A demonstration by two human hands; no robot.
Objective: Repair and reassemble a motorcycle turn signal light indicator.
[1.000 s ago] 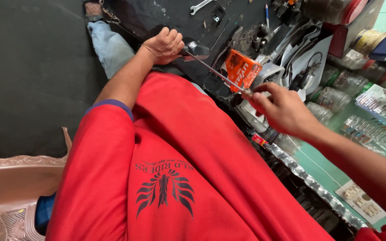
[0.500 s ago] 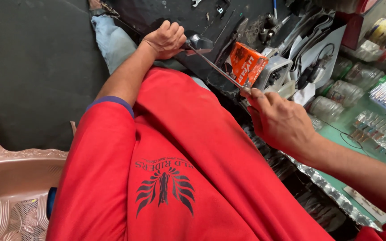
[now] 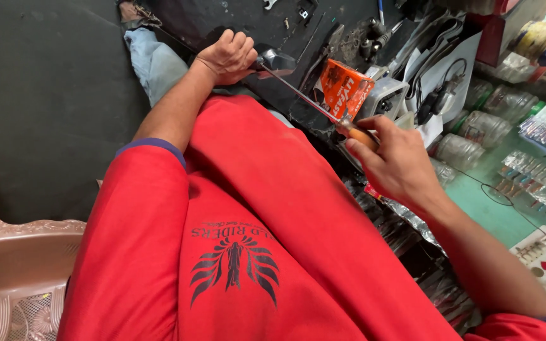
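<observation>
A person in a red shirt (image 3: 266, 227) with a dark winged print fills the lower middle of the view, seen from above. Both arms reach forward toward a dark table (image 3: 235, 25) crowded with tools.

The left arm is bent at the elbow and stretches up the frame; its left hand (image 3: 227, 57) is curled into a closed fist, knuckles up, gripping a small dark metal part (image 3: 275, 61) at the table's near edge.

The right arm comes in from the lower right corner, forearm angled up and to the left. The right hand (image 3: 397, 161) is closed around the orange-brown handle (image 3: 360, 133) of a long thin tool, a screwdriver (image 3: 304, 98) by its look. Its slim metal shaft runs diagonally up-left, and its tip meets the dark part beside the left hand.

Just behind the shaft stands a small orange box (image 3: 344, 92). Clear plastic jars (image 3: 475, 136) lie to the right. A brown plastic chair (image 3: 14, 252) sits at lower left.
</observation>
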